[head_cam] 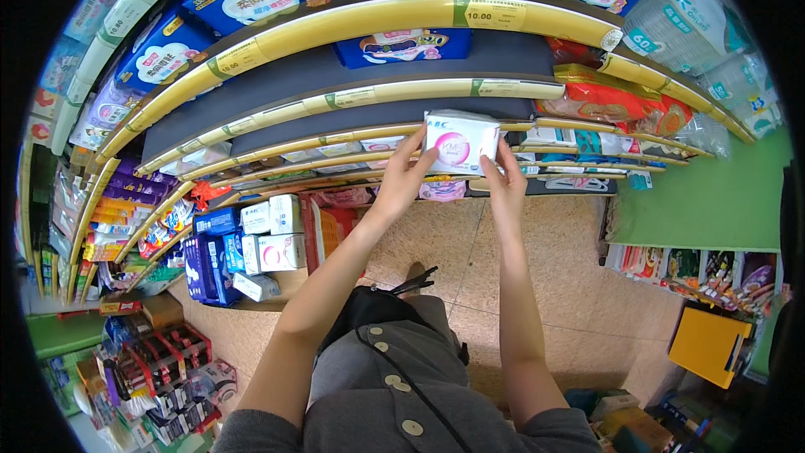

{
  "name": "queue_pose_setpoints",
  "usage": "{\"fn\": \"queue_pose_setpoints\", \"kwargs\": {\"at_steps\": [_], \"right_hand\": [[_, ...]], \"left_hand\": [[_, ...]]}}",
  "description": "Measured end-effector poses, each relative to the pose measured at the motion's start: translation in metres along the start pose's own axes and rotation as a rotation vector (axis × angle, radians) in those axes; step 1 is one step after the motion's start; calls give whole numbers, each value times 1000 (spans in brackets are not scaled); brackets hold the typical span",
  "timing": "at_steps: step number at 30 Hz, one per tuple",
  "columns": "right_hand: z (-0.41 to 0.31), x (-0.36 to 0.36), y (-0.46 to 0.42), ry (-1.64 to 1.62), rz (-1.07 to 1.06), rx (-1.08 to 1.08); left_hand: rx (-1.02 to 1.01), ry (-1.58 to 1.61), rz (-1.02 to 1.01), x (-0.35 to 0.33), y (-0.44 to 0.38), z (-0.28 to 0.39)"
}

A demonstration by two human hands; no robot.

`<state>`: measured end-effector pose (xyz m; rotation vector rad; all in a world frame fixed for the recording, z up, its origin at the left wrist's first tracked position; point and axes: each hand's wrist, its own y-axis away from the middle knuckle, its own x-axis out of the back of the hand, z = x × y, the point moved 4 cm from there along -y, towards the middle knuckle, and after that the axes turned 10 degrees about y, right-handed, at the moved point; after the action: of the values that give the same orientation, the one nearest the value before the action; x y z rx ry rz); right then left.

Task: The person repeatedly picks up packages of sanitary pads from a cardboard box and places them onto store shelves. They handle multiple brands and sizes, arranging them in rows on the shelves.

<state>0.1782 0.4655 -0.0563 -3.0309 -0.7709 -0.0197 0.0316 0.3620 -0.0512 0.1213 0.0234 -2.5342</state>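
Note:
Between both hands I hold a white ABC-brand sanitary pad pack with a pink ring printed on its front. My left hand grips its left side, thumb on the front face. On the right side, my right hand holds it the same way, thumb near the lower corner. The pack is in front of store shelves, near the yellow price rail of a lower shelf. Behind it, the fingers of both hands are partly hidden. Blue sanitary pad packs stand on the shelf above.
A cardboard box on the floor at left holds several white and blue packs, beside a red crate. Red food bags and plastic cups sit at right, by a green counter. A goods rack stands lower left.

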Motion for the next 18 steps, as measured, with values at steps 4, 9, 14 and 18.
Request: {"fn": "queue_pose_setpoints", "kwargs": {"at_steps": [4, 9, 14, 18], "right_hand": [[15, 17, -28, 27, 9, 98], [21, 29, -52, 95, 17, 206], [29, 39, -69, 101, 26, 179], [24, 44, -74, 65, 51, 151]], "left_hand": [[-70, -5, -48, -17, -24, -1], [-161, 5, -69, -28, -48, -13], [-212, -64, -46, -36, -65, -16], [-162, -10, -24, -38, -67, -17]]}}
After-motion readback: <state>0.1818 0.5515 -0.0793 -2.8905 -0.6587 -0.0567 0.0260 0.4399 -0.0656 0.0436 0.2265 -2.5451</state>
